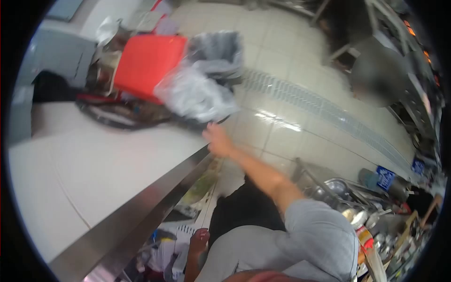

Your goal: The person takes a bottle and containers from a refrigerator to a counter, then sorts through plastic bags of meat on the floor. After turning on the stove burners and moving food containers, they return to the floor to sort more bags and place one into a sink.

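My right hand (218, 140) reaches out to the corner of the white counter (117, 164). Its fingertips are bent at the dark rim (190, 123) below a clear plastic bag (199, 96). Blur hides whether they grip the rim or only touch it. Left of the bag is a red, flat-topped object (149, 63), with a blurred dark curved edge (122, 121) in front of it along the counter. Low beside my body hangs my left hand (199, 239), its fingers curled in with nothing visible in them.
A bin lined with a grey bag (216, 51) stands past the counter. A floor drain grate (300, 96) crosses the shiny tiles. At right are a blurred person (380, 70) and a rack with metal bowls (336, 188). Grey boxes (61, 56) stand at far left.
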Demonstrator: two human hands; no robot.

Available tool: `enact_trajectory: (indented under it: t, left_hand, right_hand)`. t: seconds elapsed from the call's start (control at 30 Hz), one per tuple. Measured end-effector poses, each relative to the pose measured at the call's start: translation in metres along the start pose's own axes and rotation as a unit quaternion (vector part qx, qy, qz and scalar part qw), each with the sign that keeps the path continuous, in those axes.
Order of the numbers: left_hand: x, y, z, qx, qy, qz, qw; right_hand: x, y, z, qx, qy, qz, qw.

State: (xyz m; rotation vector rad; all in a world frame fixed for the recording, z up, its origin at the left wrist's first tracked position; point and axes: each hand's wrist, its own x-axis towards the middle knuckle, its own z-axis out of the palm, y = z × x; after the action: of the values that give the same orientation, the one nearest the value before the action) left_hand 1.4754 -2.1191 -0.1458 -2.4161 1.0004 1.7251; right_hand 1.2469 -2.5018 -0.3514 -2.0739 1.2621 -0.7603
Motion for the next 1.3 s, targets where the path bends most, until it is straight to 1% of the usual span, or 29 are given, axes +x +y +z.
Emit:
enact_trajectory:
  t: [0.03,0.07,0.1,0.13,0.17,0.2,0.23,0.3,0.37,0.43,0.47,0.5,0.53,0.57,0.6,0.67,0.7,0.73,0.83,0.87,0.93,1.0,1.03,1.13,1.23,1.27,1.3]
  left_hand:
    - [0.012,0.032,0.005,0.034,-0.024,0.028,0.999]
    - [0.019,0.071,0.01,0.061,-0.033,0.098,0.993]
    - [0.033,0.099,0.014,0.046,-0.055,0.12,0.99]
    - [0.047,0.126,0.019,0.03,-0.075,0.143,0.986]
    - [0.061,0.152,0.024,0.016,-0.092,0.163,0.982]
    - [0.075,0.18,0.028,0.001,-0.106,0.18,0.978]
    - [0.082,0.215,0.031,-0.001,-0.116,0.219,0.969]
    - [0.108,0.271,0.038,0.067,-0.106,0.268,0.955]
    - [0.134,0.327,0.05,0.069,-0.111,0.348,0.928]
    - [0.14,0.393,0.065,0.032,-0.156,0.353,0.922]
    - [0.13,0.43,0.071,0.047,-0.155,0.343,0.925]
    - [0.137,0.457,0.079,0.055,-0.157,0.369,0.914]
    - [0.144,0.483,0.087,0.056,-0.157,0.382,0.909]
    - [0.151,0.508,0.095,0.058,-0.158,0.391,0.905]
    - [0.166,0.558,0.115,0.066,-0.164,0.43,0.886]
    - [0.186,0.615,0.139,0.126,-0.139,0.451,0.872]
    - [0.191,0.632,0.154,0.153,-0.125,0.453,0.869]
    - [0.188,0.66,0.171,0.14,-0.153,0.432,0.878]
    - [0.178,0.738,0.24,0.21,-0.186,0.506,0.815]
    - [0.17,0.762,0.264,0.233,-0.22,0.521,0.791]
    - [0.134,0.818,0.316,0.332,-0.234,0.535,0.741]
    - [0.111,0.861,0.369,0.352,-0.258,0.542,0.718]
    - [0.104,0.874,0.392,0.359,-0.267,0.545,0.709]
    - [0.092,0.908,0.463,0.345,-0.265,0.522,0.734]
    - [0.098,0.915,0.526,0.314,-0.262,0.513,0.755]
    - [0.099,0.915,0.544,0.319,-0.255,0.485,0.773]
    - [0.096,0.91,0.561,0.297,-0.261,0.445,0.804]
  right_hand:
    - [-0.036,-0.009,-0.012,0.027,0.0,0.015,1.0]
    - [-0.069,-0.024,-0.039,0.078,-0.023,0.052,0.995]
    - [-0.113,-0.023,-0.035,0.117,-0.045,0.101,0.987]
    - [-0.133,-0.04,-0.083,0.175,-0.142,0.217,0.95]
    - [-0.165,-0.034,-0.097,0.117,-0.146,0.223,0.957]
    - [-0.186,-0.029,-0.124,0.135,-0.137,0.256,0.947]
    - [-0.206,-0.022,-0.155,0.159,-0.128,0.285,0.937]
    - [-0.238,0.01,-0.207,0.135,-0.028,0.384,0.913]
    - [-0.252,0.038,-0.281,0.066,0.097,0.457,0.882]
    - [-0.26,0.066,-0.356,0.025,0.227,0.434,0.871]
    - [-0.262,0.083,-0.387,0.012,0.279,0.437,0.855]
    - [-0.26,0.102,-0.417,-0.001,0.329,0.439,0.836]
    - [-0.252,0.119,-0.454,0.098,0.385,0.445,0.803]
    - [-0.245,0.132,-0.491,0.197,0.436,0.445,0.757]
    - [-0.246,0.15,-0.522,0.297,0.488,0.44,0.693]
    - [-0.238,0.169,-0.561,0.339,0.543,0.441,0.629]
    - [-0.242,0.177,-0.575,0.36,0.561,0.447,0.597]
    - [-0.246,0.191,-0.589,0.366,0.573,0.433,0.592]
    - [-0.272,0.231,-0.628,0.344,0.624,0.422,0.56]
    - [-0.288,0.243,-0.636,0.333,0.652,0.393,0.556]
    - [-0.314,0.262,-0.66,0.288,0.704,0.363,0.538]
    - [-0.337,0.281,-0.696,0.3,0.74,0.375,0.472]
    - [-0.35,0.297,-0.709,0.292,0.75,0.376,0.46]
    - [-0.391,0.365,-0.765,0.278,0.763,0.377,0.445]
    - [-0.428,0.447,-0.839,0.288,0.757,0.375,0.45]
    - [-0.438,0.475,-0.862,0.3,0.757,0.369,0.447]
    - [-0.45,0.5,-0.886,0.311,0.758,0.363,0.443]
